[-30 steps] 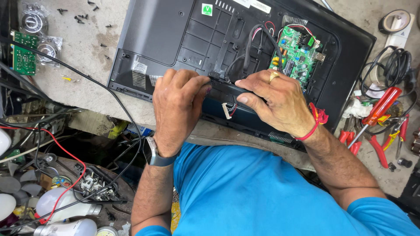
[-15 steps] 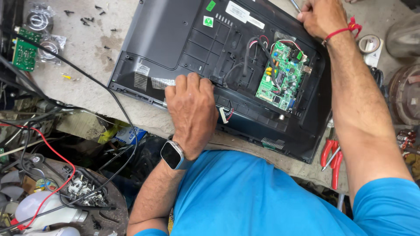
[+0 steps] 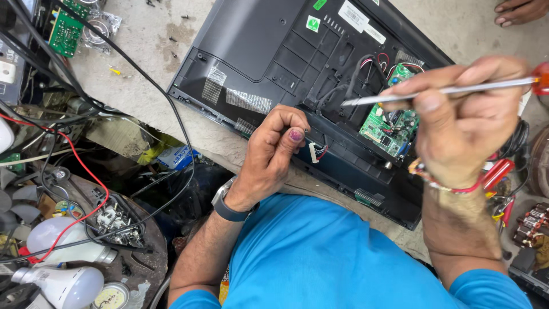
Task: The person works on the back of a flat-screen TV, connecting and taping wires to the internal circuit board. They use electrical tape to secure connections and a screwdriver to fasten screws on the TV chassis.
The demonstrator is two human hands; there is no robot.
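overhead, right hand [image 3: 469,123] pinches a slim, red-handled screwdriver [image 3: 440,90]; left hand [image 3: 274,151] curled, seemingly empty.

Bare bench [image 3: 143,51] lies open left of the black panel [image 3: 257,34]. Black cables [image 3: 171,114] cross it, and a circuit board [image 3: 66,31] sits near its far corner. Below the edge, bulbs [image 3: 68,286] and wires crowd the space.

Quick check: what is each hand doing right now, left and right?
Left hand: closed, fingertips pinched together near the white connector on the black panel; whether it grips anything cannot be told.
Right hand: closed on a screwdriver.
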